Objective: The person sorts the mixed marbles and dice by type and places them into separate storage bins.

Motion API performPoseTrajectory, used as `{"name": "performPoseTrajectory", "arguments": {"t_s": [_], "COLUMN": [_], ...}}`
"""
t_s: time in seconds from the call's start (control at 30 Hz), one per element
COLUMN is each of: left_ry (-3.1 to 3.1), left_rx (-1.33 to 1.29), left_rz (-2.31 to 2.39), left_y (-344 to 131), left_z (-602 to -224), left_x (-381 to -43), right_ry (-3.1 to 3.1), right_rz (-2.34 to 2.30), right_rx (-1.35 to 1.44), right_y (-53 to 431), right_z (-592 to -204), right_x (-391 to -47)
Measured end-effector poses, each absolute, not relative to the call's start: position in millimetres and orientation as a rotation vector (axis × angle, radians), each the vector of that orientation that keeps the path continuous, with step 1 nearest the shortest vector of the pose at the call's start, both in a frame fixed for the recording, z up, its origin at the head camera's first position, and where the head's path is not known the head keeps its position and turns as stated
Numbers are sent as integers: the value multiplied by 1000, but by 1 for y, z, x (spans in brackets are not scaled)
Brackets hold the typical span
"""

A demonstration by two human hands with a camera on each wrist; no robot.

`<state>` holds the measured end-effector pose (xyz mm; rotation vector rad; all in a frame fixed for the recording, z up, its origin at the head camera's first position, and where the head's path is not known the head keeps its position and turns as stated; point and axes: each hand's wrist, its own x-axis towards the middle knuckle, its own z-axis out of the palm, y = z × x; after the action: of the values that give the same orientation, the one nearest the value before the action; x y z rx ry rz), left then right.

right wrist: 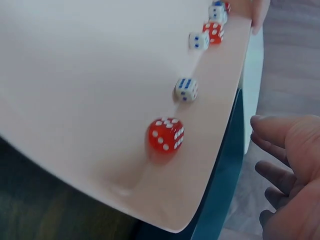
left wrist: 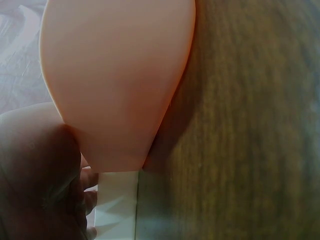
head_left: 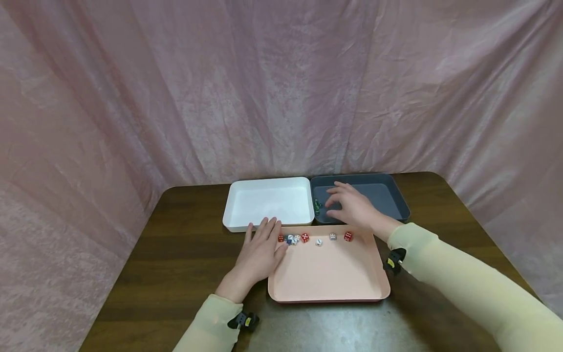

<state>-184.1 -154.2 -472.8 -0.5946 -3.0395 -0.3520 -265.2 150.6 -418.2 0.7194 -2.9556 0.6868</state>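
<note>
My right hand (head_left: 352, 206) is over the dark grey tray (head_left: 391, 195), its fingers spread and loosely bent with nothing between them. Several small green dice (head_left: 317, 208) lie at that tray's left side, just left of the fingertips. My left hand (head_left: 258, 250) rests with straight fingers at the left rear corner of the pink tray (head_left: 330, 278), fingertips overlapping the white tray's front rim. Along the pink tray's back edge sit red, white and blue dice, among them a large red die (right wrist: 166, 135) and a white die (right wrist: 186, 89) with blue pips.
The white tray (head_left: 270, 198) stands behind the pink one, side by side with the dark grey tray. All three are on a dark brown wooden table (head_left: 184, 254). A pink curtain (head_left: 272, 88) hangs behind the table.
</note>
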Motion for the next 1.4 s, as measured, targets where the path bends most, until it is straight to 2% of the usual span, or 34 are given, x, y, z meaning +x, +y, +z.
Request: {"name": "performPoseTrajectory", "arguments": {"t_s": [0.8, 1.4], "left_ry": [-3000, -3014], "left_rx": [-625, -639], "left_rz": [-325, -308], "left_y": [-167, -179], "left_z": [-459, -466], "left_x": [-182, -181], "right_ry": [-2913, -2811], "right_rz": [766, 762], "right_rx": [840, 1144], "right_y": [123, 90], "right_z": [-403, -415], "right_x": [-240, -233]}}
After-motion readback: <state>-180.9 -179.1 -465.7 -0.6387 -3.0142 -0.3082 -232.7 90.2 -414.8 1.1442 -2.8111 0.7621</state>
